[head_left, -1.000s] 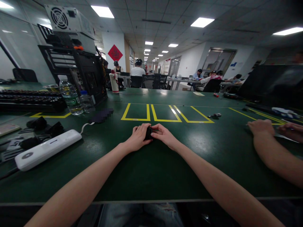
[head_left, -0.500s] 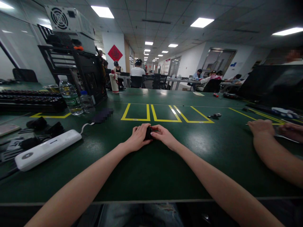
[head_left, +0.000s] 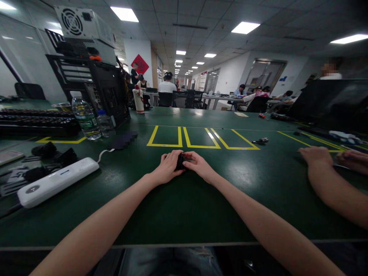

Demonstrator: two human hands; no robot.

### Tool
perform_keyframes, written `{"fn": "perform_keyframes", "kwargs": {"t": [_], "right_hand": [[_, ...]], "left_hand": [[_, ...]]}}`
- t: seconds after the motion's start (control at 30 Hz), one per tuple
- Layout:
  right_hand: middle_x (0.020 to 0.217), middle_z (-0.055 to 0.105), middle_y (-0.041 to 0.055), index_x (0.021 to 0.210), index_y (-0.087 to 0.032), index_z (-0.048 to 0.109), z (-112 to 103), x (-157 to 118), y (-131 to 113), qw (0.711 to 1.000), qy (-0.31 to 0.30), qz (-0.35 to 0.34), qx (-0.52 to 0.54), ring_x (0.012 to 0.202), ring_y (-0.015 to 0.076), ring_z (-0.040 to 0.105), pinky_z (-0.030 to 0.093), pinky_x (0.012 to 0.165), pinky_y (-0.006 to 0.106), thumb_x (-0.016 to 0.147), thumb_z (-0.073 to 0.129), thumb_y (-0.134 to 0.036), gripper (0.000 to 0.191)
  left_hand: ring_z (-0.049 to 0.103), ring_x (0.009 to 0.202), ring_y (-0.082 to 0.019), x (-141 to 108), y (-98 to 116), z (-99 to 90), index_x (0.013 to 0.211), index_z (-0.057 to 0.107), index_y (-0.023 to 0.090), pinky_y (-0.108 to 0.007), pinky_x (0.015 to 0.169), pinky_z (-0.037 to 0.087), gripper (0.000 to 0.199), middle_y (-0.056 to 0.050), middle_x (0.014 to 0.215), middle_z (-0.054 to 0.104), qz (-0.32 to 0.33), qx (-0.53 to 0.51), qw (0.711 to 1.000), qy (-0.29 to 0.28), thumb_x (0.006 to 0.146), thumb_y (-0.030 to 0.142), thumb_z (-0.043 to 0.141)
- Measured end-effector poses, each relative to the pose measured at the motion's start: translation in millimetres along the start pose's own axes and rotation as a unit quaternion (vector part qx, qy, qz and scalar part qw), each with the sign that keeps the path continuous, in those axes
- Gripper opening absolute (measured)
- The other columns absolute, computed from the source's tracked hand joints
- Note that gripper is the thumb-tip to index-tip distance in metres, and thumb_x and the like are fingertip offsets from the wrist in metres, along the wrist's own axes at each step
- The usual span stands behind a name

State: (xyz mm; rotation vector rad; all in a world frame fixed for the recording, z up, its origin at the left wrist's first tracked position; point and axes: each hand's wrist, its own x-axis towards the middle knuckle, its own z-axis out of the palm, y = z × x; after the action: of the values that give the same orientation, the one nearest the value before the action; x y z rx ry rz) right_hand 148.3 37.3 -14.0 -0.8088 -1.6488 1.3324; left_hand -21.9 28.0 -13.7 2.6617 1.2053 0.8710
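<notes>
Green tabletop (head_left: 184, 214) is spreading beneath our hands, and an office with lit ceiling panels and seated people is stretching far beyond them. We are holding a small black object (head_left: 180, 163) directly between our 2 hands. Our left hand (head_left: 168, 168) is wrapping over its left and upper side; our right hand (head_left: 199, 165) is pinching its right edge with thumb and fingertips. We are seeing the hands close together, clamped on the object; whether they are touching each other, we cannot tell. Most of the object is hiding under the fingers, so we are leaving its exact form unrecorded.

Just ahead of the hands, 3 yellow tape frames (head_left: 169, 145) are lying in a row. Ahead and right, a dark cylindrical tool (head_left: 261, 141) is lying near the last frame. Well left of the hands, a white bar-shaped device (head_left: 60, 180) is sitting beside black parts (head_left: 68, 157), a water bottle (head_left: 84, 120) standing behind. Well right, a co-worker's hand (head_left: 317, 156) is hovering over or resting on the table; we cannot tell which.

Risks we are noting: with fingertips alone gripping the right edge, uneven pressure could be twisting the object loose and dropping it. Covered as it is, we could be misjudging its orientation. A rightward sweep could be knocking the tool into a roll; a bump from the co-worker's arm could be jolting our grip.
</notes>
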Motion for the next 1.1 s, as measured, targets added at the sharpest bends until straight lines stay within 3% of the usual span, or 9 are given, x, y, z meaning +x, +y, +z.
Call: {"fn": "perform_keyframes", "kwargs": {"t": [0.17, 0.37, 0.53, 0.7, 0.8, 0.97, 1.1], "right_hand": [[0.101, 0.052, 0.0015, 0.093, -0.021, 0.047, -0.8, -2.2, -0.8, 1.000, -0.019, -0.009, 0.015, 0.099, 0.0165, 0.051, 0.040, 0.088, 0.037, 0.062, 0.064, -0.020, 0.035], [0.093, 0.053, 0.0010, 0.088, -0.021, 0.048, 1.8, -3.6, -1.7, 1.000, 0.007, 0.001, -0.001, 0.082, 0.0136, 0.055, 0.045, 0.078, 0.035, 0.068, 0.059, -0.029, 0.024], [0.100, 0.052, 0.0023, 0.094, -0.021, 0.047, 1.9, 0.2, 0.0, 1.000, 0.009, -0.001, 0.007, 0.091, 0.0150, 0.054, 0.042, 0.084, 0.036, 0.065, 0.061, -0.024, 0.032], [0.102, 0.051, 0.0020, 0.093, -0.021, 0.047, -1.8, -0.4, 0.2, 0.999, -0.029, -0.008, 0.029, 0.099, 0.0158, 0.051, 0.038, 0.090, 0.037, 0.063, 0.063, -0.017, 0.035], [0.101, 0.051, 0.0013, 0.093, -0.022, 0.046, -2.5, -3.1, -0.7, 0.999, -0.029, 0.002, 0.018, 0.098, 0.0161, 0.051, 0.039, 0.088, 0.037, 0.061, 0.065, -0.017, 0.038], [0.092, 0.053, 0.0011, 0.087, -0.021, 0.048, 0.4, -2.5, -0.2, 1.000, -0.003, -0.010, 0.007, 0.087, 0.0140, 0.054, 0.042, 0.082, 0.036, 0.068, 0.059, -0.025, 0.023], [0.095, 0.052, 0.0011, 0.091, -0.021, 0.047, 1.5, 0.9, 2.3, 1.000, 0.000, -0.021, 0.017, 0.090, 0.0140, 0.053, 0.041, 0.084, 0.034, 0.067, 0.060, -0.021, 0.028]], "left_hand": [[0.038, 0.110, -0.025, -0.3, 0.9, -1.4, 0.119, 0.022, 0.023, -0.044, 0.089, 0.026, 0.056, -0.009, 0.117, 0.038, -0.003, -0.004, 1.000, -0.006, 0.072, 0.027, 0.054], [0.039, 0.109, -0.025, 0.3, 1.1, -0.3, 0.119, 0.023, 0.023, -0.044, 0.089, 0.027, 0.056, -0.009, 0.117, 0.039, -0.004, 0.001, 1.000, 0.001, 0.072, 0.029, 0.054], [0.040, 0.108, -0.025, 0.4, -0.4, 1.1, 0.119, 0.023, 0.022, -0.044, 0.089, 0.027, 0.057, -0.009, 0.116, 0.039, -0.001, 0.000, 1.000, 0.001, 0.072, 0.028, 0.054], [0.038, 0.110, -0.025, 0.1, 1.1, -1.1, 0.119, 0.022, 0.023, -0.045, 0.090, 0.026, 0.057, -0.009, 0.118, 0.038, -0.003, -0.006, 1.000, -0.005, 0.072, 0.026, 0.054], [0.037, 0.110, -0.025, -0.3, 2.4, -3.1, 0.119, 0.022, 0.023, -0.045, 0.090, 0.026, 0.056, -0.009, 0.118, 0.038, -0.003, -0.009, 1.000, -0.011, 0.072, 0.025, 0.053], [0.038, 0.109, -0.025, 0.2, 1.8, -2.1, 0.119, 0.023, 0.022, -0.044, 0.089, 0.026, 0.055, -0.009, 0.117, 0.038, -0.002, -0.004, 1.000, -0.007, 0.073, 0.028, 0.053], [0.038, 0.109, -0.025, 0.9, 1.0, 0.2, 0.118, 0.023, 0.021, -0.044, 0.089, 0.027, 0.056, -0.009, 0.116, 0.039, -0.004, 0.000, 1.000, 0.000, 0.072, 0.029, 0.054]]}}
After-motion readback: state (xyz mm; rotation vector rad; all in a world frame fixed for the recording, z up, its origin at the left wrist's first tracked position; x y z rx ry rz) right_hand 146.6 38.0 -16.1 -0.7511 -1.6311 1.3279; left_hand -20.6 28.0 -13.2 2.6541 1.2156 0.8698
